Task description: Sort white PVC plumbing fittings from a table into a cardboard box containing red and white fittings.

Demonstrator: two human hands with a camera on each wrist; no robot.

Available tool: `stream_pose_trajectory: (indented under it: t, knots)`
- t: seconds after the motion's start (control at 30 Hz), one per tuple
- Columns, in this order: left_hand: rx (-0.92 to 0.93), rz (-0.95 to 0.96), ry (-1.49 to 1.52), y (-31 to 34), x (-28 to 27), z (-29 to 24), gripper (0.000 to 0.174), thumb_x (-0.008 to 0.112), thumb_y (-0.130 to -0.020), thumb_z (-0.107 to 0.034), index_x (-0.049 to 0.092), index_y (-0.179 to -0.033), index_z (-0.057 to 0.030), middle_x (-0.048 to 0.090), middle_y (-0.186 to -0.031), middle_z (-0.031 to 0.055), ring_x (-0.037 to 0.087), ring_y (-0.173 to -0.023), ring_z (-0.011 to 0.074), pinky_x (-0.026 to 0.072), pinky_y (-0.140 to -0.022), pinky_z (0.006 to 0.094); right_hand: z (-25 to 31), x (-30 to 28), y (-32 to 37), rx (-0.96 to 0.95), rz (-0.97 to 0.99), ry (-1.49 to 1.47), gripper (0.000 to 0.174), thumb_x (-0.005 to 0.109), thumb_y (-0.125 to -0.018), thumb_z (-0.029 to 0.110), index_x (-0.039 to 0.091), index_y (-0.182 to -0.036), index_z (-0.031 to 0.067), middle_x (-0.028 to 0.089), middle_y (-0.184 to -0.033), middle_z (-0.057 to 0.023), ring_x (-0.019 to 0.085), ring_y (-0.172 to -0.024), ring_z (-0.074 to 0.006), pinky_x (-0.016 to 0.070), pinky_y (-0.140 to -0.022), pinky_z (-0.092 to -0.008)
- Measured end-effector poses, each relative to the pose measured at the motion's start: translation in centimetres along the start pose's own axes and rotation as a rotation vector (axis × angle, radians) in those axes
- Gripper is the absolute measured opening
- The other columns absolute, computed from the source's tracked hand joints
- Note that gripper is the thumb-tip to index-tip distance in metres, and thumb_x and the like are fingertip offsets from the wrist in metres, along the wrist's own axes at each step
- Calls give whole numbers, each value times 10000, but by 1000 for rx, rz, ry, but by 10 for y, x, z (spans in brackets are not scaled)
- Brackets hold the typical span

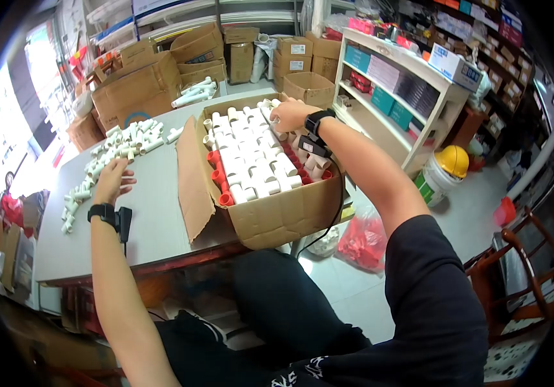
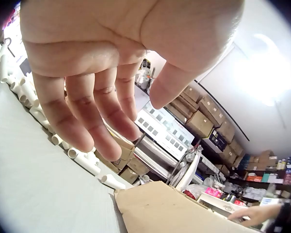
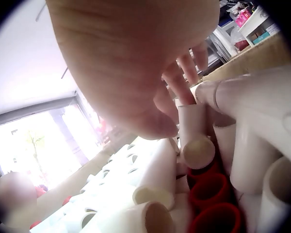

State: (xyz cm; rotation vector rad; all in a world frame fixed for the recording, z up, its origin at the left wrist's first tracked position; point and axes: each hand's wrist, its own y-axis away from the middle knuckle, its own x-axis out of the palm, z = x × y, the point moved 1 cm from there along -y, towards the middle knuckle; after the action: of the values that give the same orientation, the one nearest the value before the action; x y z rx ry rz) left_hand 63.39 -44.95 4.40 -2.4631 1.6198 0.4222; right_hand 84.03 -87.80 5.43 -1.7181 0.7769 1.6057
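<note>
My right hand reaches into the far right part of an open cardboard box. In the right wrist view its thumb and fingers pinch the upper end of a white pipe fitting, above a row of red pipe fittings. White tee fittings stand in packed rows inside the box, with more red ones along its sides. Over the table, my left hand holds nothing, its fingers loosely bent. Beside it lies a loose pile of white fittings.
A box flap folds out over the grey table. More white pieces lie behind the box. To the right stand a white shelf and a bucket with a yellow helmet. A red bag sits on the floor.
</note>
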Motion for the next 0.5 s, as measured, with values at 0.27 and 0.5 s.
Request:
stream_pose_trajectory:
  t: [0.27, 0.5]
  knots:
    - [-39, -16, 13, 7, 1, -3, 308, 555, -870, -376, 564, -1054, -129, 563, -853, 31, 599, -723, 156, 451, -618, 274, 7, -4, 4, -6, 44, -13, 335, 531, -756, 342, 701, -934, 116, 663, -984, -121, 589, -984, -313, 457, -863, -400]
    - [-49, -10, 22, 7, 2, -3, 318, 551, -867, -374, 559, -1062, -122, 562, -850, 31, 597, -721, 159, 451, -616, 274, 12, -6, 6, -16, 14, 10, 375, 554, -744, 314, 664, -1066, 156, 653, -1035, -124, 597, -987, -307, 469, -853, -393]
